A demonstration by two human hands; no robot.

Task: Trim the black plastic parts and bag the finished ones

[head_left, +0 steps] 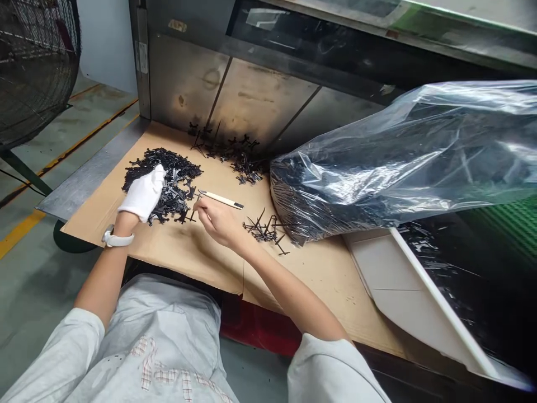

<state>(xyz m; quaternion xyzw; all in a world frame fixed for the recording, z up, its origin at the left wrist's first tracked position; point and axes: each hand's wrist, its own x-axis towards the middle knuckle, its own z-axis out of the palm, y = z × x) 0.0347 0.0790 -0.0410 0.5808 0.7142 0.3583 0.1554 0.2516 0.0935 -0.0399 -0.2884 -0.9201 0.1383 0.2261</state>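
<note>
My left hand [146, 193], in a white glove, rests over a heap of small black plastic parts [178, 168]. Its fingers are curled closed, and whatever they hold is hidden. Just right of the heap, my right hand [213, 218] is bare, with thumb and fingers pinched on a thin black plastic part [192, 215]. Directly behind that hand lies a pale, slim pen-like tool [221, 200] with a dark end. A smaller cluster of branched black pieces [265, 228] sits to the right of my wrist.
Cardboard [218, 263] covers the worktop. More black pieces [247, 159] lie along the metal machine panel [251, 106]. A large clear plastic bag [356, 173] full of black parts leans at right, beside a white-edged tray [440, 302]. A caged fan [37, 67] stands left.
</note>
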